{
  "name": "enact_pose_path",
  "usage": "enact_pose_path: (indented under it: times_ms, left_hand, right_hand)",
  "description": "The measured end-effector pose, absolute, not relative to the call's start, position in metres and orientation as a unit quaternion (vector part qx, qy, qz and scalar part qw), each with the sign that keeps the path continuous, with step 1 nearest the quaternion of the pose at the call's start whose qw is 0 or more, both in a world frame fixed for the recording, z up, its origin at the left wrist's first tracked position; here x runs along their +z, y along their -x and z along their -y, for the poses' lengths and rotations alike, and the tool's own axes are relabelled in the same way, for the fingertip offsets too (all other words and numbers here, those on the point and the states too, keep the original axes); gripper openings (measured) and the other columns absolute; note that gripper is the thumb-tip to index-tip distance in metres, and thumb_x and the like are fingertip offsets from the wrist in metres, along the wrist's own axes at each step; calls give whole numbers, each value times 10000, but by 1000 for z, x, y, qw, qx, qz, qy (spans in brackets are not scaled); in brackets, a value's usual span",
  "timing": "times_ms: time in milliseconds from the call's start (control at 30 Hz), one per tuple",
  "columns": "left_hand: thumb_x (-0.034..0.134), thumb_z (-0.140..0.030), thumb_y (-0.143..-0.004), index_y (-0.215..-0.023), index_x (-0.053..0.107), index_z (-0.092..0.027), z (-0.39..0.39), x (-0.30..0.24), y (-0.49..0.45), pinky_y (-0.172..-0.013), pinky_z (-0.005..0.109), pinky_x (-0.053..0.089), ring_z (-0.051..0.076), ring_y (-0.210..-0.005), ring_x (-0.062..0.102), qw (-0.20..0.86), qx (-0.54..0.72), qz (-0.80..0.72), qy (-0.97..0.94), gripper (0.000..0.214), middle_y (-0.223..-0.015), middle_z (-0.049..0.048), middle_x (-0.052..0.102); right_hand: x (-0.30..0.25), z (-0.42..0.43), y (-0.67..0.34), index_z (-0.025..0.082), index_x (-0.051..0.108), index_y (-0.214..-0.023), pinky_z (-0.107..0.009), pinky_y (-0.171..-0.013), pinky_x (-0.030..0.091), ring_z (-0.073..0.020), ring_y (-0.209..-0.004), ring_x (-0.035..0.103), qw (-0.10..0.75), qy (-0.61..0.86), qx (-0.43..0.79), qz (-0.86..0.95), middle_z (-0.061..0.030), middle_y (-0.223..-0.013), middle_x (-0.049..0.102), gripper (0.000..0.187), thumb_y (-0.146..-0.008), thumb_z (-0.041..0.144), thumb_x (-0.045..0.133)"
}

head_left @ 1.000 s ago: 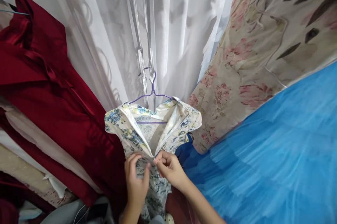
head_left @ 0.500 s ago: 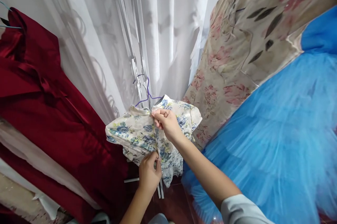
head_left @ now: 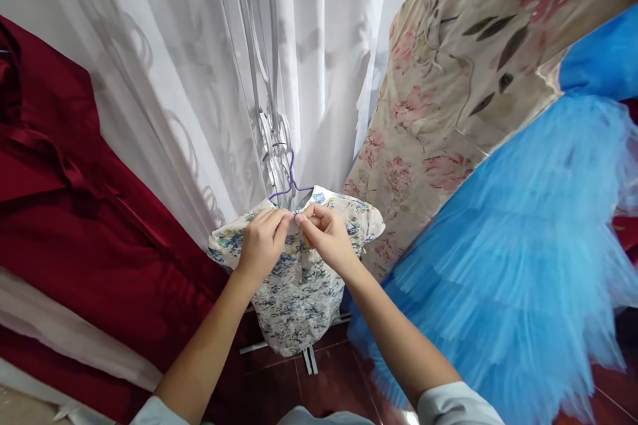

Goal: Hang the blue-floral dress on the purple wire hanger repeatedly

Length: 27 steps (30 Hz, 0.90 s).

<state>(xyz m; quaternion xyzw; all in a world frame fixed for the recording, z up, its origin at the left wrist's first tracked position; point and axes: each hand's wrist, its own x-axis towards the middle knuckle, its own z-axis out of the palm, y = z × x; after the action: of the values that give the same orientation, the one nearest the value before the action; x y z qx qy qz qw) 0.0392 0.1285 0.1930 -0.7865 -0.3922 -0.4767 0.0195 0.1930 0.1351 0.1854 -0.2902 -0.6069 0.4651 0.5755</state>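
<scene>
A small white blouse with blue and yellow flowers (head_left: 304, 308) hangs on a purple hanger (head_left: 292, 171). Both my hands are at its neckline, close together. The fingers of my left hand (head_left: 262, 245) pinch the left side of the neck opening. Just beside it, my right hand (head_left: 326, 232) pinches the opposite edge with thumb and forefinger. The fastening between the fingertips is too small to make out. Below the hands, the blouse's front hangs down and looks drawn together.
A white metal stand (head_left: 269, 79) with scrolled parts rises before white curtains (head_left: 329, 46). A dark red dress (head_left: 100, 225) hangs at left. To the right are a beige floral dress (head_left: 413, 119) and a blue layered tulle dress (head_left: 498, 245). Red-brown tiles (head_left: 331, 378) cover the floor.
My left hand has moved up from the lower front of the blouse to the neckline, beside my right hand. The blouse front now hangs straighter. The view has shifted slightly.
</scene>
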Motion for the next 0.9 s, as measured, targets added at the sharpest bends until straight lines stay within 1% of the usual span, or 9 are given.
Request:
enact_pose_path:
  times_ms: [67, 167, 367, 500, 633, 733, 800, 833, 900]
  left_hand:
    - [458, -286, -992, -864, 656, -174, -136, 200, -37, -778, 272, 446, 169, -812, 600, 51, -488, 390, 779, 261, -804, 44, 653]
    - [468, -309, -986, -899, 661, -161, -142, 204, -14, -724, 237, 444, 148, -751, 599, 93, -568, 455, 680, 258, -785, 34, 649]
    - [468, -369, -964, -838, 622, -143, -149, 164, 84, -668, 229, 406, 129, -656, 515, 113, -653, 585, 466, 301, -686, -2, 558]
    - [482, -410, -931, -672, 504, -168, -133, 83, 87, -626, 221, 374, 121, -618, 445, -22, -664, 628, 407, 355, -621, -22, 475]
    - [483, -511, -911, -710, 544, -165, -98, 19, 21, -587, 233, 417, 148, -609, 505, -128, -644, 615, 438, 405, -635, 1, 534]
    - [485, -499, -931, -733, 552, -170, -75, 12, -40, -628, 232, 440, 149, -655, 527, -222, -617, 567, 499, 389, -687, 7, 543]
    - [471, -434, -961, -763, 558, -175, -66, 22, -73, -689, 236, 442, 151, -723, 533, -268, -579, 520, 568, 338, -746, 14, 538]
    - [466, -402, -971, -775, 562, -177, -64, 28, -85, -716, 240, 438, 153, -752, 533, -278, -558, 501, 600, 314, -770, 18, 533]
    - [469, -369, -978, -792, 574, -180, -63, 38, -102, -765, 253, 434, 160, -809, 535, -282, -530, 482, 638, 285, -818, 28, 529]
  right_hand:
    - [173, -139, -186, 202, 496, -743, -222, -456, 243, -82, -443, 355, 591, 323, 403, 620, 78, -504, 417, 282, -874, 412, 631]
    - [151, -139, -176, 203, 482, -712, -236, -473, 229, -91, -467, 352, 568, 366, 344, 652, 65, -524, 409, 272, -893, 375, 593]
    - [123, -111, -170, 207, 464, -711, -229, -486, 257, -96, -493, 371, 484, 327, 452, 675, 63, -559, 419, 234, -881, 312, 586]
    - [106, -102, -179, 206, 457, -694, -221, -482, 248, -89, -485, 354, 450, 321, 496, 670, 74, -540, 402, 206, -850, 249, 584]
    - [70, -102, -205, 201, 457, -657, -225, -507, 291, -100, -513, 401, 396, 381, 483, 682, 58, -551, 436, 180, -817, 179, 539]
    - [44, -95, -230, 187, 559, -751, -255, -608, 388, -137, -613, 500, 326, 407, 419, 744, 29, -651, 552, 73, -722, 137, 603]
    - [37, -86, -246, 180, 615, -950, -306, -762, 446, -194, -803, 567, 308, 370, 406, 777, -24, -880, 637, 303, -657, 148, 687]
    - [37, -82, -253, 178, 615, -1023, -327, -820, 449, -215, -878, 569, 303, 342, 427, 781, -41, -964, 640, 377, -658, 170, 708]
    - [40, -75, -263, 169, 629, -1013, -337, -839, 452, -218, -884, 562, 287, 291, 512, 755, -41, -950, 636, 272, -755, 244, 670]
